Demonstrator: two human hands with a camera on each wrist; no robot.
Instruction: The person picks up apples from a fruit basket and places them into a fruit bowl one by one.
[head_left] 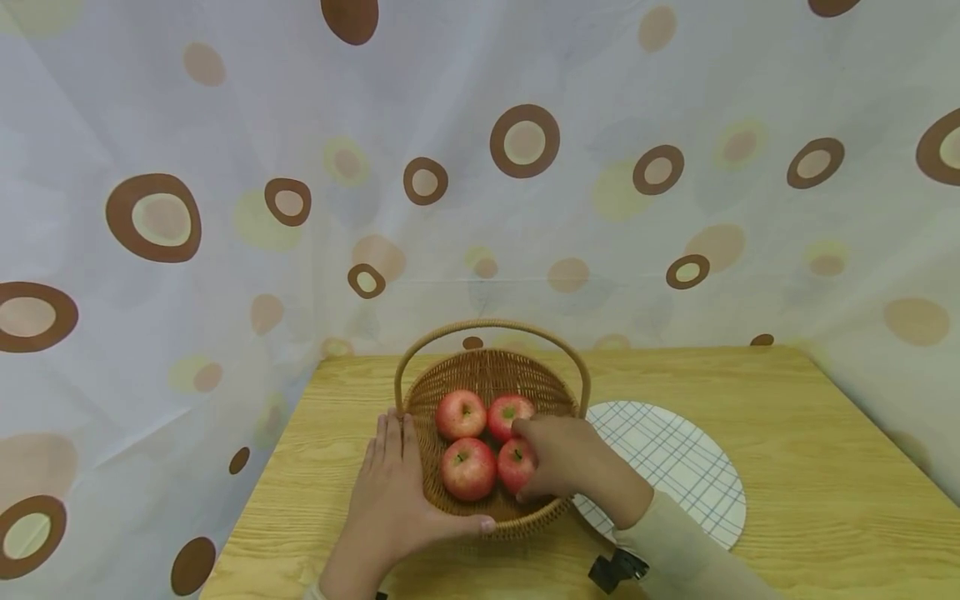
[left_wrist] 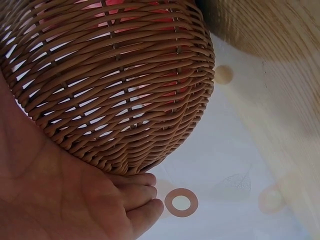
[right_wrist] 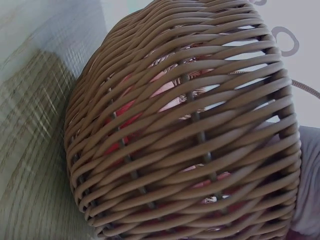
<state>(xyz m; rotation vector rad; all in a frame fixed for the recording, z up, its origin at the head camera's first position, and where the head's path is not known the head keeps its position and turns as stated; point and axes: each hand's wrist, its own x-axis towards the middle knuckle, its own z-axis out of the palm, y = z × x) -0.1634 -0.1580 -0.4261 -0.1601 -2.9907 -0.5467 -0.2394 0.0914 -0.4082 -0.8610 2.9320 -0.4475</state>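
Observation:
A brown wicker basket (head_left: 532, 521) with an arched handle (head_left: 491, 323) stands on the wooden table, holding several red apples. Inside it, my right hand (head_left: 566, 458) grips the front-right apple (head_left: 514, 463), fingers at its far side and thumb near its front. The other apples, such as the front-left apple (head_left: 468, 469), lie close beside it. Along the basket's left side rests my left hand (head_left: 397, 496), its fingers straight and its thumb stretched along the front rim. In the left wrist view, the left palm (left_wrist: 65, 190) lies against the woven wall. Wicker hides most of the right hand in the right wrist view.
A round white plate-like disc (head_left: 682, 467) with a blue grid lies right of the basket, partly under the right forearm. The wooden table (head_left: 810, 467) extends to both sides. Behind it hangs a white sheet (head_left: 465, 242) with brown rings and spots.

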